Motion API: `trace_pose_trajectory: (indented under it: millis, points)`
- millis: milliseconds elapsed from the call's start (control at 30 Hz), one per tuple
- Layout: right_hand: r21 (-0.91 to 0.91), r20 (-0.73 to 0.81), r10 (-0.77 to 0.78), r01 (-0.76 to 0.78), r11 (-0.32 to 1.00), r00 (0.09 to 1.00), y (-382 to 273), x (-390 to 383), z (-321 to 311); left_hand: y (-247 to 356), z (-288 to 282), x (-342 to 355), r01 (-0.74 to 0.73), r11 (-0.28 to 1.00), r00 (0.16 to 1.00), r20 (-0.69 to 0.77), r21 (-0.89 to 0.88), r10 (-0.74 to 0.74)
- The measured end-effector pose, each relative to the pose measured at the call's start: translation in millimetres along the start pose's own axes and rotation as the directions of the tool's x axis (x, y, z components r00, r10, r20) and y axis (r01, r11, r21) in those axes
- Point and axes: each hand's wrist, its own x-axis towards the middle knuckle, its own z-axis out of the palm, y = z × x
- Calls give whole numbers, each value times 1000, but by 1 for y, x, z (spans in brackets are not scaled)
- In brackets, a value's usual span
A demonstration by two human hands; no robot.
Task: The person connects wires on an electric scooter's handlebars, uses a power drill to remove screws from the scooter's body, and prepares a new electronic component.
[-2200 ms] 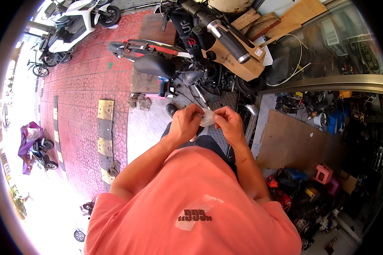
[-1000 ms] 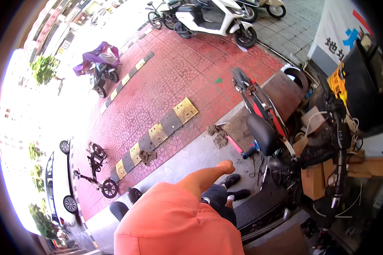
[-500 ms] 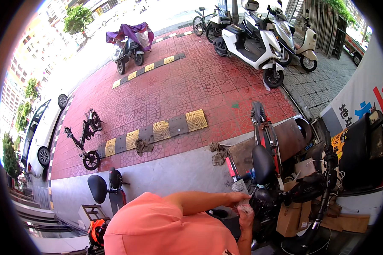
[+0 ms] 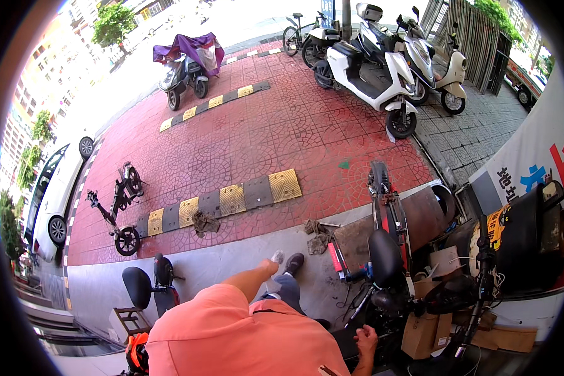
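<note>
Red-brick pavement fills the upper frame as your left hand (image 4: 271, 266) extends at center pinching a small pale object (image 4: 277, 255), while your right hand (image 4: 365, 341), fingers loosely curled and empty, steadies against the dark scooter (image 4: 388, 263) at lower right.

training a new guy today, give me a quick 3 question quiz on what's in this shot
1. True or false: the left hand is stretched out in front holding something small and pale.
2. What is the right hand nearest to? A) the white scooter B) the black scooter seat C) the speed bump
3. Fill in: a crumpled ____ lies against the yellow and black speed bump.

Key
1. True, though what the small pale thing is cannot be told.
2. B, the black scooter seat; the white scooter is parked far off on the red paving.
3. rag.
</note>
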Motion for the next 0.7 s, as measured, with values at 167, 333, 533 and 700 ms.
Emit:
trace_pose_trajectory:
  millis: [167,333,533,700]
  points:
    - [140,-206,264,-239,961,942,2,53,19,-14,-86,9,116,993,989,-99,35,-112]
    - [390,-26,510,-461,797,860,-3,121,110,27,-173,8,-18,994,997,-69,110,25]
    - [158,-6,565,-557,815,825,13,227,205,72,-199,42,-156,969,981,-88,190,175]
    - [-104,-451,343,-431,896,824,99,321,255,59,-162,36,3,994,982,190,-113,19]
